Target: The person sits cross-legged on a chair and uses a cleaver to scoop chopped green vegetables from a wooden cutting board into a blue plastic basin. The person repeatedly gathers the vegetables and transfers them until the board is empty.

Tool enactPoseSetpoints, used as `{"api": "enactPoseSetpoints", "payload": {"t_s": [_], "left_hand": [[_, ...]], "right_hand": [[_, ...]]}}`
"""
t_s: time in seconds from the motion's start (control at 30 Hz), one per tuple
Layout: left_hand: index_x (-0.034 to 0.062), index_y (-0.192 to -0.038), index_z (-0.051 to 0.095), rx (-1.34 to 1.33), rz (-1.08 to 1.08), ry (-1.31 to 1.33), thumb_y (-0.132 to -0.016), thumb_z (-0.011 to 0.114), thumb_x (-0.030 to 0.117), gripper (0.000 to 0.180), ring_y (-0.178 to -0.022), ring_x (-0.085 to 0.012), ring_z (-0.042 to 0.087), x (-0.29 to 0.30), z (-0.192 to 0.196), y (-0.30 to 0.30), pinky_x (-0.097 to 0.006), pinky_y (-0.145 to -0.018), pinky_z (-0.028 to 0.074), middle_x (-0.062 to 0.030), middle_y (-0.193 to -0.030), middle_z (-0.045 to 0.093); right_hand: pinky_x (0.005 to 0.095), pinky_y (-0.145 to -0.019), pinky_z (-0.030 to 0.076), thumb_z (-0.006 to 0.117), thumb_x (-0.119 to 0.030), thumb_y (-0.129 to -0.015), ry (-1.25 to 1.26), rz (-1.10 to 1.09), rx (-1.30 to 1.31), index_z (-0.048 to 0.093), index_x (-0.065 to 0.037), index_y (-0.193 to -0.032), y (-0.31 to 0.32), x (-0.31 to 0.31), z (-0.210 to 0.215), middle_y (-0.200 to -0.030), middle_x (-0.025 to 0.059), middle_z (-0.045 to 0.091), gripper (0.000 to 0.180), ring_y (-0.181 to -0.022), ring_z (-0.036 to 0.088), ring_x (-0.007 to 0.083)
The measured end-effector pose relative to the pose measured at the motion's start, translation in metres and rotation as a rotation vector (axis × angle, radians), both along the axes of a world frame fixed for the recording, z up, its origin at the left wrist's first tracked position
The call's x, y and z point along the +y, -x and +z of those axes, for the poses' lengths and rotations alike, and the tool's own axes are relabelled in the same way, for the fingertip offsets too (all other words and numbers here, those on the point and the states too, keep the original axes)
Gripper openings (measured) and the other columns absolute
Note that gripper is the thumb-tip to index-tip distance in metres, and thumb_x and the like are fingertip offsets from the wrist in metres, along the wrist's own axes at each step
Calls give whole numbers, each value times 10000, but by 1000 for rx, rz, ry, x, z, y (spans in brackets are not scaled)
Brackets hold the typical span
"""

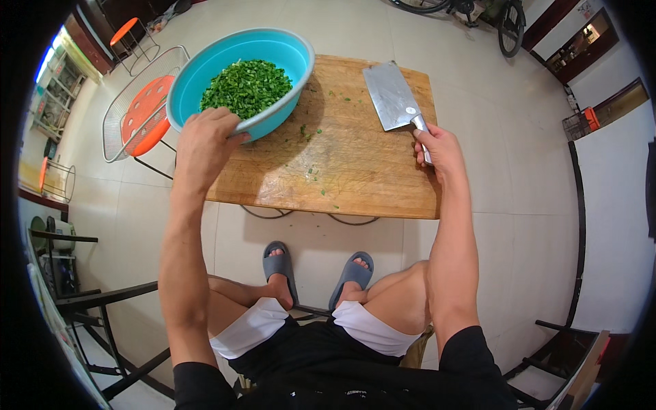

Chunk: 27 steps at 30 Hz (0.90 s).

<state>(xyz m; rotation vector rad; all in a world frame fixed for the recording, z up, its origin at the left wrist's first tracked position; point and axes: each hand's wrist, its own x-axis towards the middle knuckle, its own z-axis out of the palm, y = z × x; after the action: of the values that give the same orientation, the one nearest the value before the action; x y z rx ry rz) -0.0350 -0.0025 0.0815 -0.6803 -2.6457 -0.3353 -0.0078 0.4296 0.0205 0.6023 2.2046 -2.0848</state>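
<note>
My left hand (208, 146) is closed on the near rim of a turquoise plastic basin (195, 85), thumb outside and fingers over the edge. Chopped green leaves (247, 89), finely cut, lie heaped in the basin. It rests at the far left of a wooden cutting board (342, 174), partly past the board's edge. At the right of the board, my right hand (441, 152) grips the handle of a cleaver (391, 96). The broad blade points away from me and lies flat on or just over the wood; I cannot tell which. Small green bits are scattered across the board.
Left of the board stands an orange stool (147, 113) with a wire basket (113, 133) around it. Another orange stool (125, 31) is farther back. Bicycle wheels (511, 29) show at the far right. Black metal frames (113, 297) flank me; tiled floor lies around.
</note>
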Motion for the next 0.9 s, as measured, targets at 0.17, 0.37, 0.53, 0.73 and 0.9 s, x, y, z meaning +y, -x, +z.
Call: {"api": "enactPoseSetpoints", "payload": {"t_s": [0.17, 0.37, 0.53, 0.73, 0.9], "left_hand": [[14, -873, 640, -48, 91, -65, -787, 834, 172, 265, -864, -333, 609, -14, 19, 5, -475, -716, 468, -96, -845, 617], [-1, -921, 617, -22, 82, -62, -843, 811, 127, 245, -801, -317, 573, -32, 28, 8, -437, -706, 445, -124, -854, 563], [-25, -936, 594, -3, 107, -103, -866, 796, 89, 243, -748, -291, 511, -42, 52, 10, -378, -707, 448, -117, -822, 500], [-19, -863, 574, 37, 161, -90, -857, 794, 124, 263, -750, -277, 531, -53, 69, 7, -421, -684, 424, -97, -809, 515], [-16, -871, 593, 49, 146, -111, -853, 796, 124, 248, -756, -280, 539, -58, 64, 3, -421, -681, 426, -96, -810, 523]], "right_hand": [[289, -460, 447, 661, -158, -994, -216, 54, -33, 708, 8, -1024, 14, -12, 1, -681, 19, 600, 175, -491, 555, 96], [299, -505, 471, 650, -166, -1005, -427, 209, 24, 722, 12, -1067, 50, -33, -4, -683, 26, 603, 202, -511, 553, 114], [325, -560, 499, 646, -198, -1004, -555, 374, 46, 737, 0, -1076, 83, -67, -3, -709, 42, 646, 230, -556, 587, 132], [312, -569, 469, 635, -187, -1012, -714, 603, 71, 730, -57, -1223, 112, -100, 15, -720, 18, 607, 265, -576, 542, 117], [309, -552, 452, 636, -146, -1008, -630, 801, 113, 707, -113, -1352, 110, -90, 31, -708, 15, 598, 352, -574, 533, 109]]}}
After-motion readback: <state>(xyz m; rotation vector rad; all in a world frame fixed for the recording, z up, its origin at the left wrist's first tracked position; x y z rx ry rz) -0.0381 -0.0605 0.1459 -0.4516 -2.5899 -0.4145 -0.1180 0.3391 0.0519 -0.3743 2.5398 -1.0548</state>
